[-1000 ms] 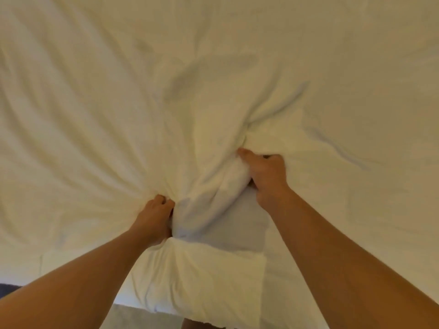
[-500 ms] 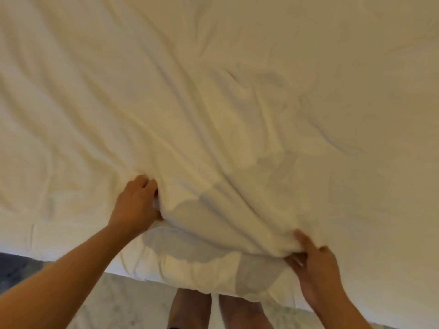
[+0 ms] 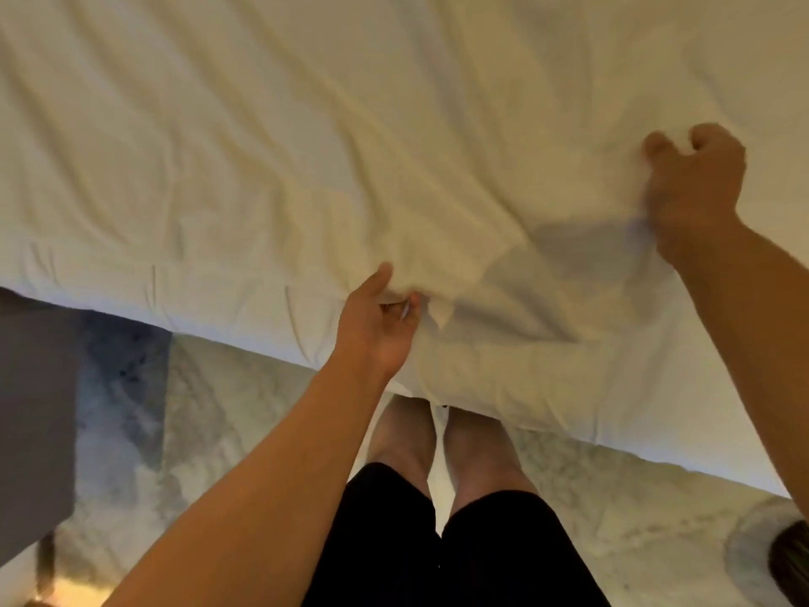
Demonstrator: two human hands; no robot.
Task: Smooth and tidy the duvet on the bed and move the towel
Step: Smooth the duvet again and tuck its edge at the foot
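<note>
Duvet, white and creased, covers the whole bed beyond my hands and hangs over the near edge, down in front of my bare legs. Its surface carries long wrinkles running away from both grips, with a deeper bunched fold lying between my two hands.

Left hand: at the duvet's near edge, palm turned up, thumb on top of the cloth and fingers curled underneath, pinching a fold of the fabric. A small white corner of cloth pokes out just right of my fingers.

Right hand: farther out over the bed and well to the right of the left grip, blurred. Fingers are curled in toward the palm and white cloth shows between thumb and fingers, but I cannot tell whether they actually hold the fabric. A grey shadow falls on the duvet just left of this wrist.

Surroundings: below the left grip, a pale marbled floor runs along the bed side. A dark grey block stands at the far left, well clear of my left arm. At the lower right corner, a round object sits on the floor, cut off by the picture edge. My black shorts fill the bottom centre. Nothing lies on the duvet between my hands. Towel: not identifiable in this view.
</note>
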